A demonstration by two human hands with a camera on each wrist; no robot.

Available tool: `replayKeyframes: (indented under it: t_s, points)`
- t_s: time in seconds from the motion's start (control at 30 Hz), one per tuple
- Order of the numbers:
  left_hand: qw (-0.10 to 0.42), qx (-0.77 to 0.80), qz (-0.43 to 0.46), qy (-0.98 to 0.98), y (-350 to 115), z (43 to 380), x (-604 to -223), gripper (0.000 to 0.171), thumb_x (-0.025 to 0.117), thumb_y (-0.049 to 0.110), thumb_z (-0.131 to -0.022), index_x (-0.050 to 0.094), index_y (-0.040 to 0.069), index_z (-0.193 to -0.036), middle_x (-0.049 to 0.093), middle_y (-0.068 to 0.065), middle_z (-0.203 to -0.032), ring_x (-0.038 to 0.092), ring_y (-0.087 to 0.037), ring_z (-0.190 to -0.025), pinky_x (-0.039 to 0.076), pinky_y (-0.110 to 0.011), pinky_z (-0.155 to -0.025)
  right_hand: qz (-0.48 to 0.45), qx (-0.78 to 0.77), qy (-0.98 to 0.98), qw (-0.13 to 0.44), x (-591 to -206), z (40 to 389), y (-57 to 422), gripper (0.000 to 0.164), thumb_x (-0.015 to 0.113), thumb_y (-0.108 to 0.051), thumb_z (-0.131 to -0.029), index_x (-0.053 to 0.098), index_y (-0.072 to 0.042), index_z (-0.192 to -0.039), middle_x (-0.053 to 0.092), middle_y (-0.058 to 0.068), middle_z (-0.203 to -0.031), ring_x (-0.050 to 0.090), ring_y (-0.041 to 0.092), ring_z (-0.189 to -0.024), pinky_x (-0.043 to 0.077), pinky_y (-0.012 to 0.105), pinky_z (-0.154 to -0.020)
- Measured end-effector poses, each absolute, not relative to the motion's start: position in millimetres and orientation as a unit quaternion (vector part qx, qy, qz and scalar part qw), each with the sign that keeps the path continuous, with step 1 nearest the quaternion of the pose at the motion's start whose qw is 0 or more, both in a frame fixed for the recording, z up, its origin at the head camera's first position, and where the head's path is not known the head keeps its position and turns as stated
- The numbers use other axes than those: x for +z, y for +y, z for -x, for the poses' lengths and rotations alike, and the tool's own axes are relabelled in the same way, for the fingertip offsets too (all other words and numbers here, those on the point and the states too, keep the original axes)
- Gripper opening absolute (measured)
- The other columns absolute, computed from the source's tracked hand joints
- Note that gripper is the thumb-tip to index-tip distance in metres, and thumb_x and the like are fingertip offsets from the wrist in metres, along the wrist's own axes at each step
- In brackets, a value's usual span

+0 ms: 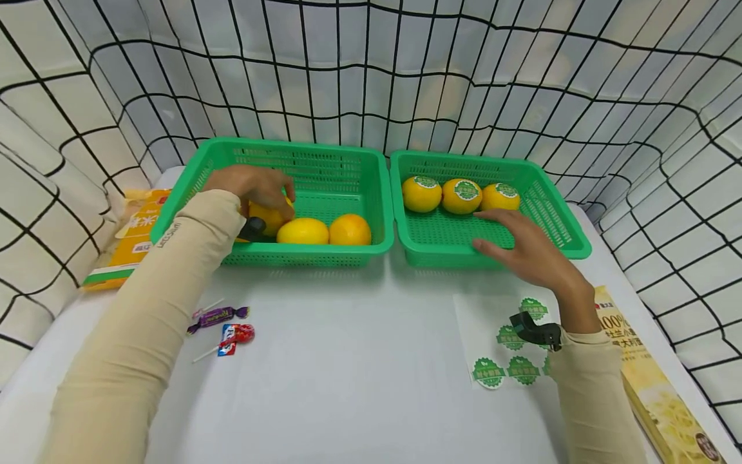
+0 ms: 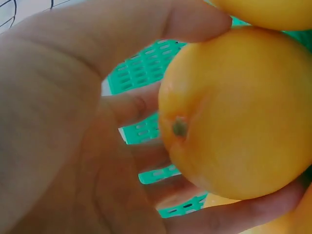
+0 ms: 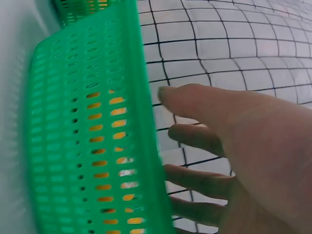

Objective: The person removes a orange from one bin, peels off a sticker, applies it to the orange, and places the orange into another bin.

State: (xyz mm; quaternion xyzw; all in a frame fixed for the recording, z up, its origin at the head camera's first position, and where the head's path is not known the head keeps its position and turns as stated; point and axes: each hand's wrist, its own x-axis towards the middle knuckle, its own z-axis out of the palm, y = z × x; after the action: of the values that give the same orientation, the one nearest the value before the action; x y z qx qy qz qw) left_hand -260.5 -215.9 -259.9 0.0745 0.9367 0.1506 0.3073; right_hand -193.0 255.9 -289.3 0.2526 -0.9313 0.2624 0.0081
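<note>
My left hand [image 1: 250,183] reaches into the left green basket [image 1: 301,258] and grips an orange [image 2: 239,112], thumb on one side and fingers round the other. The stem end of that orange faces the left wrist camera. Beside it in the basket lie a yellow lemon-like fruit [image 1: 303,231] and another orange [image 1: 350,229]. Over the front right part of the right green basket [image 1: 440,258], my right hand [image 1: 530,248] hovers with fingers apart, holding nothing. Along that basket's back sit three yellow fruits [image 1: 461,196] with green round stickers.
A sheet of green stickers [image 1: 510,338] lies under my right wrist, near a long yellow box [image 1: 655,386]. At left are a purple wrapped candy [image 1: 218,316], a red lollipop [image 1: 243,333] and an orange packet [image 1: 136,235]. Black netting [image 1: 365,67] surrounds the table.
</note>
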Motion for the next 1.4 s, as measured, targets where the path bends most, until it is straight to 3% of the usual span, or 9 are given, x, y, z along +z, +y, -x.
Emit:
replayKeyframes:
  t_s: [0.27, 0.4, 0.47, 0.53, 0.67, 0.87, 1.1, 1.33, 1.4]
  points:
    - [0.244, 0.208, -0.109, 0.941, -227, 259, -261, 0.064, 0.065, 0.039, -0.100, 0.039, 0.004, -0.148, 0.048, -0.026, -0.136, 0.055, -0.038, -0.105, 0.060, -0.045, -0.075, -0.253, 0.257, -0.933, -0.007, -302, 205, 255, 0.042, 0.062, -0.026, -0.109, 0.061, -0.006, -0.146, 0.059, 0.019, -0.149, 0.047, 0.043, -0.144, 0.035, 0.066, -0.118]
    - [0.175, 0.304, -0.148, 0.925, -223, 244, -248, 0.062, 0.064, 0.036, -0.102, 0.041, 0.012, -0.153, 0.044, -0.020, -0.153, 0.049, -0.038, -0.127, 0.049, -0.054, -0.101, -0.232, 0.251, -0.939, -0.020, -306, 206, 257, 0.043, 0.058, -0.029, -0.111, 0.060, -0.006, -0.147, 0.057, 0.019, -0.151, 0.045, 0.043, -0.146, 0.034, 0.067, -0.119]
    - [0.147, 0.368, -0.168, 0.902, -218, 227, -243, 0.058, 0.065, 0.032, -0.102, 0.044, 0.018, -0.154, 0.043, -0.014, -0.158, 0.045, -0.035, -0.133, 0.042, -0.055, -0.106, -0.225, 0.249, -0.942, -0.023, -309, 206, 258, 0.044, 0.057, -0.032, -0.112, 0.060, -0.007, -0.148, 0.058, 0.019, -0.151, 0.045, 0.043, -0.146, 0.034, 0.066, -0.119]
    - [0.131, 0.422, -0.196, 0.875, -209, 208, -242, 0.054, 0.067, 0.027, -0.101, 0.049, 0.023, -0.151, 0.048, -0.007, -0.154, 0.048, -0.032, -0.130, 0.043, -0.053, -0.106, -0.219, 0.245, -0.944, -0.026, -312, 205, 259, 0.045, 0.056, -0.033, -0.112, 0.060, -0.007, -0.148, 0.058, 0.019, -0.151, 0.045, 0.043, -0.146, 0.034, 0.066, -0.120]
    - [0.172, 0.476, -0.288, 0.813, -181, 168, -256, 0.051, 0.072, 0.017, -0.096, 0.055, 0.024, -0.143, 0.056, -0.001, -0.143, 0.055, -0.030, -0.119, 0.053, -0.048, -0.096, -0.210, 0.241, -0.947, -0.031, -314, 203, 261, 0.046, 0.054, -0.034, -0.113, 0.059, -0.007, -0.149, 0.057, 0.019, -0.152, 0.044, 0.044, -0.147, 0.033, 0.067, -0.121]
    - [0.268, 0.472, -0.367, 0.756, -136, 123, -313, 0.056, 0.076, 0.019, -0.090, 0.055, 0.028, -0.142, 0.057, 0.005, -0.139, 0.057, -0.024, -0.121, 0.054, -0.045, -0.099, -0.204, 0.238, -0.949, -0.034, -311, 200, 264, 0.047, 0.053, -0.035, -0.113, 0.058, -0.006, -0.150, 0.056, 0.020, -0.154, 0.043, 0.044, -0.148, 0.033, 0.067, -0.120]
    - [0.213, 0.523, -0.331, 0.756, -103, 113, -371, 0.059, 0.080, 0.016, -0.091, 0.053, 0.021, -0.143, 0.049, 0.003, -0.145, 0.051, -0.022, -0.126, 0.051, -0.042, -0.104, -0.194, 0.240, -0.950, -0.040, -304, 197, 268, 0.047, 0.053, -0.033, -0.113, 0.058, -0.005, -0.150, 0.055, 0.020, -0.155, 0.043, 0.043, -0.149, 0.032, 0.067, -0.121]
    - [0.184, 0.510, -0.296, 0.786, -111, 108, -373, 0.056, 0.085, 0.025, -0.091, 0.056, 0.028, -0.138, 0.052, 0.006, -0.143, 0.050, -0.020, -0.130, 0.051, -0.041, -0.100, -0.199, 0.240, -0.950, -0.010, -302, 200, 263, 0.045, 0.057, -0.031, -0.111, 0.059, -0.006, -0.148, 0.056, 0.020, -0.154, 0.042, 0.043, -0.148, 0.032, 0.065, -0.121]
    - [0.175, 0.510, -0.283, 0.793, -118, 108, -374, 0.056, 0.086, 0.028, -0.091, 0.057, 0.029, -0.138, 0.053, 0.007, -0.143, 0.050, -0.021, -0.127, 0.052, -0.038, -0.095, -0.210, 0.240, -0.947, 0.025, -297, 198, 257, 0.041, 0.062, -0.027, -0.109, 0.062, -0.004, -0.144, 0.058, 0.020, -0.149, 0.047, 0.042, -0.141, 0.040, 0.062, -0.114]
